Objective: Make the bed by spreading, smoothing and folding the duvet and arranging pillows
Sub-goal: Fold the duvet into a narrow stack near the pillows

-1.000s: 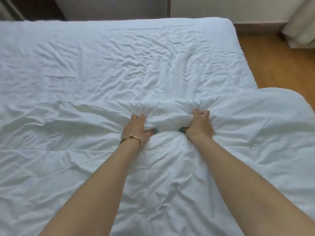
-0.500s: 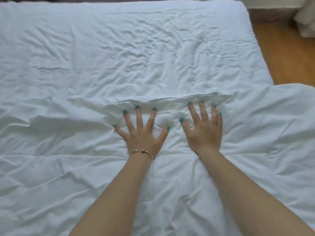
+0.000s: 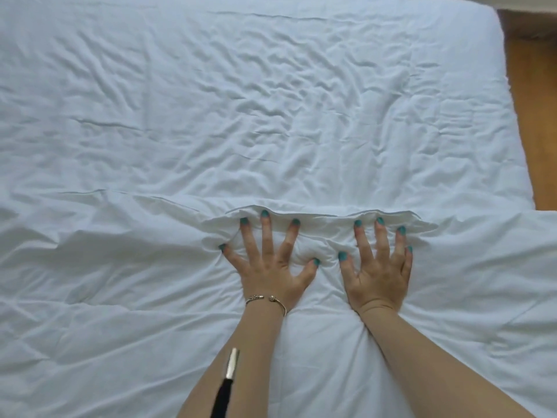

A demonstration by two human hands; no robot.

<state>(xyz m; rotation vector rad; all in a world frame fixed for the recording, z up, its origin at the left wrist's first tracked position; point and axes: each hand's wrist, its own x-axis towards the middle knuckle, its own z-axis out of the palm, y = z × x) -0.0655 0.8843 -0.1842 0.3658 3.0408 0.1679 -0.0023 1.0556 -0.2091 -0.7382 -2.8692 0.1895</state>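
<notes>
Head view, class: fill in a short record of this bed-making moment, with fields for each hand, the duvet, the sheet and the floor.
left hand: flat, fingers spread, pressing on duvet; bracelet at wrist
right hand: flat, fingers spread, pressing on duvet
duvet: white, creased, edge bunched at fingertips
sheet: white, wrinkled, uncovered beyond duvet edge
floor: wood, right of bed
pillows: none in view

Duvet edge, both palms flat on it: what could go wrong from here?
1. The left hand and right hand press the duvet beside its edge, where the cloth is bunched into a ridge. A forward push may deepen it rather than flatten it.
2. The sheet ahead is creased. Spreading over it may leave it creased underneath.
3. A dangling cord hangs by the left forearm and might snag.
</notes>
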